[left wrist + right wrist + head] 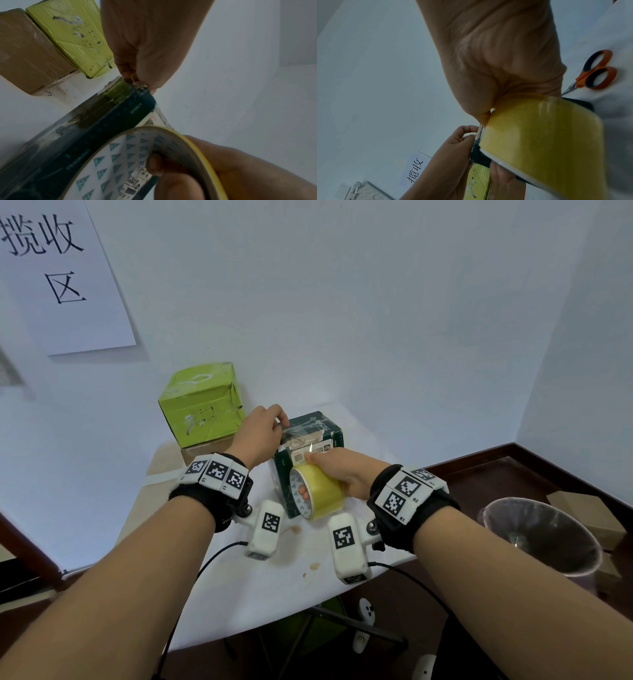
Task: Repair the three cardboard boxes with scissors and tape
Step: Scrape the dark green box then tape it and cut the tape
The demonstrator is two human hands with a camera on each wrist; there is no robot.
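Note:
A dark green box point(327, 428) stands in the middle of the white table point(274, 587). My right hand point(342, 470) grips a yellow tape roll point(320, 491) against the box's front top edge, fingers through the core point(120, 162). A clear strip of tape runs from the roll over the box top. My left hand point(263, 429) pinches the strip's free end at the box's far left corner point(137, 83). A lime green box point(202, 405) sits on a brown box point(25, 51) at the back left. Orange-handled scissors point(594, 70) lie on the table beyond the right hand.
The table stands in a corner of pale walls, with a paper sign point(58, 272) on the left wall. A bin lined with a clear bag point(544, 535) stands on the dark floor to the right. Brown stains point(311, 568) mark the table's near part.

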